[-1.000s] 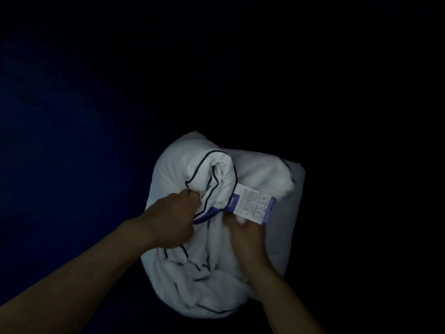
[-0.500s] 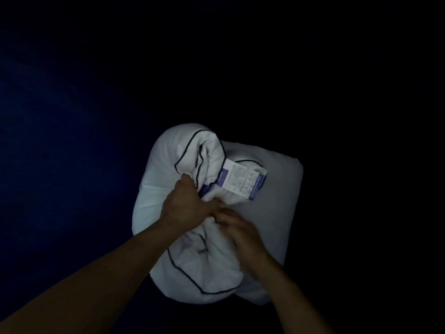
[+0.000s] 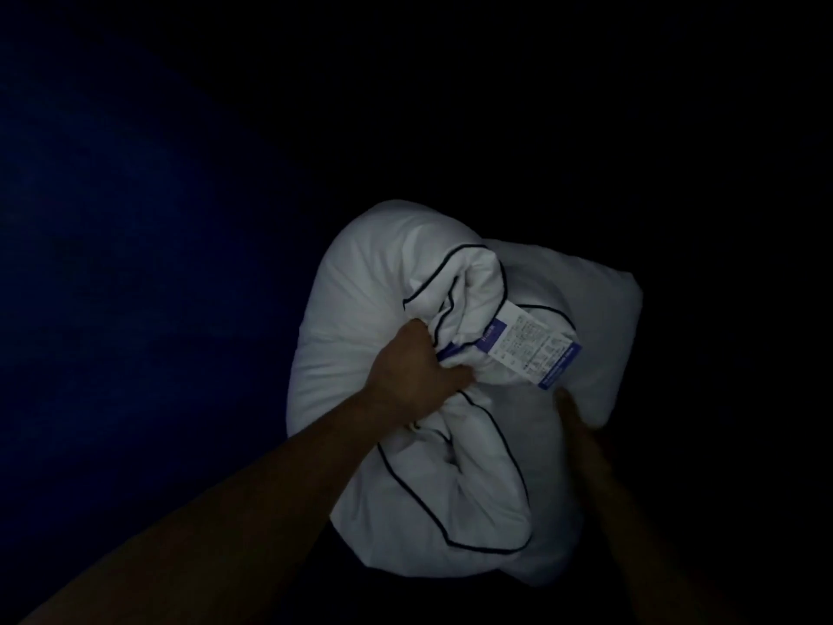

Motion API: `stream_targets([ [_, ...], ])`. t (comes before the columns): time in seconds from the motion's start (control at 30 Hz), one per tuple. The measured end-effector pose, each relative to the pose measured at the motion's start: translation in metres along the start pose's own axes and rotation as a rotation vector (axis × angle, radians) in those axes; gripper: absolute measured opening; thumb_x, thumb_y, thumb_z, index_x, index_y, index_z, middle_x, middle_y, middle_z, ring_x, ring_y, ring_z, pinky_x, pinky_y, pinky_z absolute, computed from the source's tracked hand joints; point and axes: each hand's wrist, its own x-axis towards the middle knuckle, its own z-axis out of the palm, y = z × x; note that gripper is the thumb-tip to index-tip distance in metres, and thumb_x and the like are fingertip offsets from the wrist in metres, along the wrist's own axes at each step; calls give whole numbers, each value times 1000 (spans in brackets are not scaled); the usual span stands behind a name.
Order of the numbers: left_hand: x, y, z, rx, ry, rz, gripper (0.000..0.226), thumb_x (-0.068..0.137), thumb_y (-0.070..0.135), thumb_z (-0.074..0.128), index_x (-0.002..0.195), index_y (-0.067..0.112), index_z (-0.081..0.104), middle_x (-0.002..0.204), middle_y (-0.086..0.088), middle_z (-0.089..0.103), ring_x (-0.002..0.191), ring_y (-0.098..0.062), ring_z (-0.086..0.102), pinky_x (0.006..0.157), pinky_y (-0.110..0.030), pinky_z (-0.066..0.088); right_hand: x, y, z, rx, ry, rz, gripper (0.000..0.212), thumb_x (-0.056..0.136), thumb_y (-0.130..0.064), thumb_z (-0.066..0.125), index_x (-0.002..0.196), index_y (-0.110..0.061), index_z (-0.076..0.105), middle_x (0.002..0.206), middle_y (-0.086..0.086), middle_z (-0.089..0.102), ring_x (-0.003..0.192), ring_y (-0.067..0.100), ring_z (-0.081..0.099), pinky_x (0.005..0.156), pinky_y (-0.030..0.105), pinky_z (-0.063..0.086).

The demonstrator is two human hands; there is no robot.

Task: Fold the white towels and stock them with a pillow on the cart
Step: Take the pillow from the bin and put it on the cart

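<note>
One white pillow (image 3: 383,336), piped in a dark line, is bunched and held in front of me against a dark, unlit background; no cart and no towels can be made out. My left hand (image 3: 417,376) has its fingers curled tight into a gathered fold of the fabric at the pillow's middle, just beside the care label (image 3: 532,349), which is printed white with a blue border and sticks out to the right. My right hand (image 3: 570,410) lies low against the pillow's right side, blurred and in shadow, so I cannot tell whether it grips the fabric or only touches it. The step in hand appears to be carrying the pillow toward its place. To do it well, I judge that the right hand should take a firm hold under the bulk so the weight is shared, and the loose lower end should be kept gathered so it does not drag or unroll. Count: one pillow, one label, two hands; towels none visible, cart not visible.
</note>
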Motion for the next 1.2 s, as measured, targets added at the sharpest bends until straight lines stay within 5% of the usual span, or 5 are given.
stream_targets([
  [0.2,-28,8,-9,5,-44,-38,87,52,71,45,113,10,57,105,-5,63,96,-17,60,86,-28,48,-5,-3,23,75,94,-22,101,67,-65,80,146,-12,45,144,10,50,129,29,50,108,38,39],
  [0.37,-51,30,-22,-21,-21,-40,47,72,52,56,102,17,56,93,4,60,88,-13,58,73,-20,43,-52,-26,51,98,139,-63,35,94,-32,65,118,-6,65,114,11,64,99,24,58,86,39,47],
  [0.53,-104,64,-121,-152,57,-73,12,91,24,64,101,24,58,85,8,60,75,-5,56,57,-6,39,-171,-94,49,72,80,-252,15,88,-17,73,100,-7,71,94,10,71,90,21,64,83,36,51],
  [0.87,-330,230,-260,-439,111,35,42,60,36,69,97,15,67,88,-8,72,83,-25,68,76,-41,58,-474,-239,-68,74,-52,-642,12,87,-27,74,79,-25,67,76,-16,69,70,-4,64,59,14,47],
  [1.2,-540,422,-213,-429,303,398,48,56,34,66,97,8,65,95,-11,71,87,-29,68,82,-44,57,-658,-281,-288,167,-39,-903,23,88,-39,70,86,-16,63,86,-3,67,80,17,63,65,28,48],
])
